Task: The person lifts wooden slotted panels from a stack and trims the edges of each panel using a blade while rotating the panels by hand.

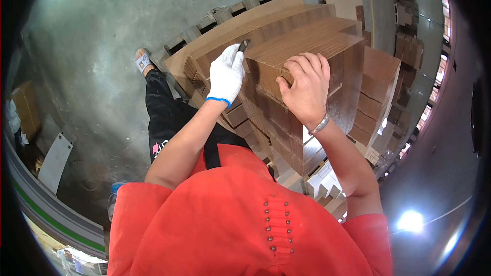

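My left hand (226, 74), in a white knit glove with a blue cuff, is closed round a small dark utility knife (244, 45). Only the knife's pointed end shows past the fingers, and the rest of it is hidden. A tall stack of flat brown cardboard sheets (302, 46) stands in front of me, its near corner between my hands. My bare right hand (306, 84), with a silver bracelet at the wrist, grips the top edge of that stack, its fingers bent over the sheets and the thumb against the side.
More cardboard stacks (376, 79) stand to the right. A wooden pallet (222, 15) lies under the cardboard at the far side. My foot in a grey slipper (142, 61) is on the concrete floor at left. A white panel (55, 163) and a brown carton (25, 110) are farther left.
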### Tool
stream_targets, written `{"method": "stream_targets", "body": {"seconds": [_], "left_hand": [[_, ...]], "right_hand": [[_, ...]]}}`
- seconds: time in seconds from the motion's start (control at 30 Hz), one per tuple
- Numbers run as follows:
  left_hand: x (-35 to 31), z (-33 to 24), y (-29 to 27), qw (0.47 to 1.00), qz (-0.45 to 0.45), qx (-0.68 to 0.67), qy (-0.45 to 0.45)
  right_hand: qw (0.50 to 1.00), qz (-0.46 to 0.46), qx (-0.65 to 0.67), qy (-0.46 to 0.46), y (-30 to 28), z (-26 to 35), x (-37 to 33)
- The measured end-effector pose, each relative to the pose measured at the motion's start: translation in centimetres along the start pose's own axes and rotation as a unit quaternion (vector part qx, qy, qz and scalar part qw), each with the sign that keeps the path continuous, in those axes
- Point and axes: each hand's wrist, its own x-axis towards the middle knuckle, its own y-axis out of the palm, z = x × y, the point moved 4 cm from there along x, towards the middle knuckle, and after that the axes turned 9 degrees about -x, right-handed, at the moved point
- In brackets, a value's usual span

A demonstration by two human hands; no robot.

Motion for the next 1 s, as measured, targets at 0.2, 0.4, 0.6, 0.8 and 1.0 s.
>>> {"method": "stream_targets", "body": {"seconds": [0.2, 0.4, 0.6, 0.8, 1.0], "left_hand": [[0.4, 0.1, -0.5, 0.999, 0.002, -0.024, -0.042], [0.3, 0.9, 0.1, 0.999, 0.018, 0.017, -0.023], [0.2, 0.4, 1.0, 0.999, 0.037, 0.008, -0.023], [-0.5, -0.9, 1.8, 0.986, 0.116, 0.071, -0.096], [0.2, 3.1, 2.1, 0.977, 0.136, 0.164, -0.030]], "right_hand": [[0.997, 0.003, 0.054, 0.047, 1.0, -0.1, -0.3], [0.996, -0.014, 0.074, 0.055, 1.3, -0.2, -0.2], [0.996, 0.012, 0.065, 0.063, 0.9, -0.5, 0.0], [0.982, -0.034, 0.145, 0.114, -0.7, -7.6, 1.3], [0.989, -0.036, 0.117, 0.089, 3.0, -10.8, -0.7]]}}
